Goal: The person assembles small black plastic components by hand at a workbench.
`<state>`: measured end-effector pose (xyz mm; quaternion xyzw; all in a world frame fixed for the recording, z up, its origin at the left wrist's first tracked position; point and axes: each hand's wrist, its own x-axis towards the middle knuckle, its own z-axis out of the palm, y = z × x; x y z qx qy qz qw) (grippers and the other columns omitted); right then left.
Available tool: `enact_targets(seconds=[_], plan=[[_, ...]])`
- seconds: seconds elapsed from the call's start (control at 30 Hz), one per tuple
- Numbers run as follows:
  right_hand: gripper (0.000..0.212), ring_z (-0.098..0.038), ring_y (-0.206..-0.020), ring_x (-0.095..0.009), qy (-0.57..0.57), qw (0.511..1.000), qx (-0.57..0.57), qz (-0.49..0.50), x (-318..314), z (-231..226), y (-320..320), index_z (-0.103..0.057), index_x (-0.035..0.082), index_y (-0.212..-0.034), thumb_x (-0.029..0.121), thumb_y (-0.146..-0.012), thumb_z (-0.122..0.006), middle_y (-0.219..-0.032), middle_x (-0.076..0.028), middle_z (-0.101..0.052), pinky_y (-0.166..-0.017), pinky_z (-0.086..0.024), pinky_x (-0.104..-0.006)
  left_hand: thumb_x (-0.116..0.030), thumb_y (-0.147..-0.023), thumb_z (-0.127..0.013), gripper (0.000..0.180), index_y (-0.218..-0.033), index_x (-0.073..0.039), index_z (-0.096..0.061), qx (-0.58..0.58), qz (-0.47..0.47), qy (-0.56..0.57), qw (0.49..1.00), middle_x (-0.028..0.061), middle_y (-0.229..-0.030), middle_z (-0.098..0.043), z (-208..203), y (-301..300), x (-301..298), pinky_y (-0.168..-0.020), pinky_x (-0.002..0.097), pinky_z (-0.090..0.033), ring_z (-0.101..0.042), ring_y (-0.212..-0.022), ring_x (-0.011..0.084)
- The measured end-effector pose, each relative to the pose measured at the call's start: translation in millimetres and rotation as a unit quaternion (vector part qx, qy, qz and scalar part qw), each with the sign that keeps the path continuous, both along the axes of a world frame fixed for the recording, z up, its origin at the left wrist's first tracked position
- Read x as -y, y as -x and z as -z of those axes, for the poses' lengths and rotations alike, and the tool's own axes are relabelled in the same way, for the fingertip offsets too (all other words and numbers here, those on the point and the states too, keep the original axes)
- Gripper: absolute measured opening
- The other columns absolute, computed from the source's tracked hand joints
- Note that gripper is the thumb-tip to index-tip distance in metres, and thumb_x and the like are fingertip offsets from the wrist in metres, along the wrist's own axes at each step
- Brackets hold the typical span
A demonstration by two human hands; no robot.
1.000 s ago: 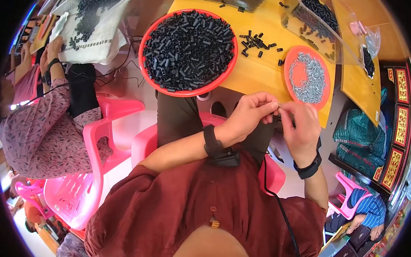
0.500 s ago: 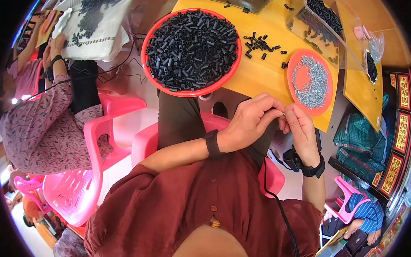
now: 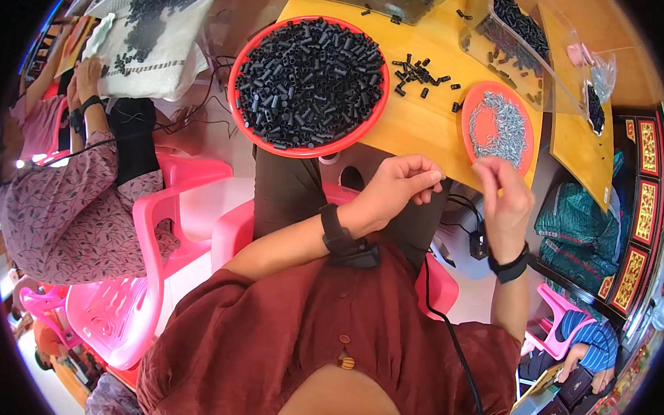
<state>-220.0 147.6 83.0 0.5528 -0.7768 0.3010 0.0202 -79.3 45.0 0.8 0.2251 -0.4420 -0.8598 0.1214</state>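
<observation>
My left hand (image 3: 401,187) is held over my lap, thumb and forefinger pinched together. Whatever lies between those fingertips is too small to make out. Farther right, my right hand (image 3: 505,193) has its fingertips at the near rim of a red-orange plate (image 3: 476,98). Its fingers are bent and pressed together, and anything in them is hidden. Small silvery metal pieces, like screws or pins, form a heap (image 3: 506,132) on that plate. Left of the plate, a red basin (image 3: 235,101) is filled with short black plastic tubes (image 3: 309,84).
Loose black pieces (image 3: 419,71) lie on the yellow table (image 3: 417,135). Clear plastic bins (image 3: 513,44) with more black parts stand at the back. A co-worker (image 3: 68,195) sits at the left beside a pink chair (image 3: 147,265). A black cable (image 3: 453,335) crosses my shirt.
My hands, which met at the fingertips, have come apart. The right hand has moved up and right to the plate's edge; the left has drawn slightly left and stays pinched.
</observation>
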Motion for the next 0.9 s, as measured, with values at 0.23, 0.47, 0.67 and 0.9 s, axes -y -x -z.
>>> enact_targets(seconds=[0.23, 0.47, 0.67, 0.9], plan=[[0.017, -0.058, -0.063, -0.019, -0.013, 0.986, 0.164, -0.021, 10.3, -8.7, 1.8, -0.064, 0.000, -0.097, 0.002, -0.080, -0.066, -0.080, -0.010, -0.060, -0.059, -0.046, -0.0270, -0.017, -0.095, -0.053, 0.013, -0.098, -0.006, -0.061, -0.036, 0.011, -0.180, 0.983, 0.0006, -0.087, -0.063, -2.8, -6.4, 7.2, -0.063, 0.0182, -0.042, -0.050, -0.067, 0.0046], [0.011, -0.063, -0.069, -0.024, -0.033, 0.971, 0.207, -0.117, 28.9, 5.0, -21.6, -0.064, 0.001, -0.091, 0.002, -0.080, -0.063, -0.078, -0.011, -0.060, -0.059, -0.048, -0.0308, -0.020, -0.095, -0.055, 0.014, -0.095, -0.008, -0.062, -0.050, 0.005, -0.212, 0.976, -0.0022, -0.085, -0.063, -5.9, -17.6, 21.3, -0.063, 0.0169, -0.045, -0.055, -0.068, 0.0028], [0.010, -0.062, -0.068, -0.023, 0.028, 0.982, 0.157, -0.100, 35.4, 7.7, -30.7, -0.063, 0.001, -0.089, 0.003, -0.080, -0.064, -0.077, -0.011, -0.060, -0.059, -0.048, -0.0308, -0.020, -0.095, -0.054, 0.014, -0.100, -0.009, -0.060, -0.060, -0.049, -0.235, 0.969, -0.0024, -0.091, -0.063, -7.3, -22.1, 25.3, -0.062, 0.0159, -0.044, -0.055, -0.068, 0.0031], [0.013, -0.061, -0.070, -0.026, 0.115, 0.985, 0.109, -0.064, 30.8, 33.0, -55.4, -0.064, 0.005, -0.088, 0.003, -0.076, -0.069, -0.081, -0.008, -0.063, -0.062, -0.047, -0.0330, -0.023, -0.095, -0.054, 0.011, -0.096, -0.013, -0.058, -0.049, -0.072, -0.278, 0.956, -0.0042, -0.095, -0.063, -10.4, -24.9, 30.3, -0.057, 0.0144, -0.039, -0.052, -0.067, 0.0008]])
